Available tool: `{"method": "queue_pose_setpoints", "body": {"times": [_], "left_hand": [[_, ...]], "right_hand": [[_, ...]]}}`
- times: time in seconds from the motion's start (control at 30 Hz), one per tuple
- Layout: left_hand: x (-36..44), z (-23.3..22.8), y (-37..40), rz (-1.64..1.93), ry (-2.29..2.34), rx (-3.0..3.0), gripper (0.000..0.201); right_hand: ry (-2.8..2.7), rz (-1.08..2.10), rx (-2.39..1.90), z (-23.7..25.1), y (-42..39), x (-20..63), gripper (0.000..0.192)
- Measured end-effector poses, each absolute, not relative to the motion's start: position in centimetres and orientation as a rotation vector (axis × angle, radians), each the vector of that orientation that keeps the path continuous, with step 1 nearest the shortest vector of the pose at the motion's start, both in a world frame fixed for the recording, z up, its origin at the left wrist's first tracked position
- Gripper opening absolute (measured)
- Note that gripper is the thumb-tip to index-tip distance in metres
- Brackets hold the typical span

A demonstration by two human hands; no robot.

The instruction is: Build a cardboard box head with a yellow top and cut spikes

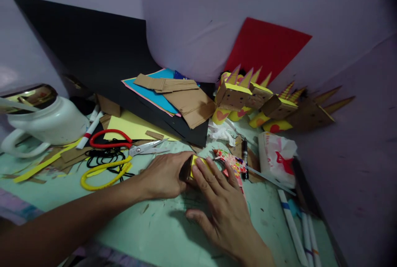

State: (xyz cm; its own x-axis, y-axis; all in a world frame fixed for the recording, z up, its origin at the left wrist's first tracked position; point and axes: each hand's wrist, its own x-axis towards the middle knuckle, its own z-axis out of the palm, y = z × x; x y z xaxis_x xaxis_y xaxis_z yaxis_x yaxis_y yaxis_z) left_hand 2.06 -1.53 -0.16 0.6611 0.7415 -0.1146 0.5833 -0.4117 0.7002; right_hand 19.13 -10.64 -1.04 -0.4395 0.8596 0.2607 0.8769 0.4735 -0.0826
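Observation:
A small cardboard box (187, 169) with yellow paper (195, 161) on its top sits in the middle of the table. My left hand (167, 174) grips the box from its left side, most of its fingers hidden behind it. Across the yellow top lie the outstretched fingers of my right hand (220, 200), with the thumb held apart. Left of my left hand are scissors (136, 150) with one red and one yellow handle, lying on tangled black cord (107, 157). Just beyond my right fingertips is a patterned red and yellow piece (234, 163).
Several cardboard figures with spiked yellow crowns (235, 95) stand at the back right. Cardboard pieces (189, 103) lie on coloured paper. A white mug (52, 120) stands left; a white plastic packet (276, 155), a black marker (245, 155) and white markers (291, 227) lie right.

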Motion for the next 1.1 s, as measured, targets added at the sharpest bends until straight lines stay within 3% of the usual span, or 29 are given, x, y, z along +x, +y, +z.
{"method": "queue_pose_setpoints", "body": {"times": [0.5,0.6,0.73,0.9,1.1], "left_hand": [[2.1,0.0,-1.5,0.29,1.008,2.121,0.033],[2.1,0.1,-1.4,0.3,0.999,2.114,0.039],[2.1,0.0,-1.2,0.282,0.999,2.12,0.05],[2.1,-0.5,-1.1,0.239,1.019,2.143,0.046],[2.2,-0.9,-1.1,0.291,0.945,2.186,0.04]], "right_hand": [[-2.451,-0.066,-1.389,-1.0,-10.6,19.3,0.066],[-2.212,-0.148,-1.303,-1.1,-11.4,19.8,0.069],[-1.777,-0.278,-1.328,-1.1,-12.3,20.6,0.059],[-1.984,-0.257,-1.32,-1.4,-11.9,20.3,0.046],[-2.158,-0.217,-1.381,-1.7,-11.0,19.0,0.05]]}}
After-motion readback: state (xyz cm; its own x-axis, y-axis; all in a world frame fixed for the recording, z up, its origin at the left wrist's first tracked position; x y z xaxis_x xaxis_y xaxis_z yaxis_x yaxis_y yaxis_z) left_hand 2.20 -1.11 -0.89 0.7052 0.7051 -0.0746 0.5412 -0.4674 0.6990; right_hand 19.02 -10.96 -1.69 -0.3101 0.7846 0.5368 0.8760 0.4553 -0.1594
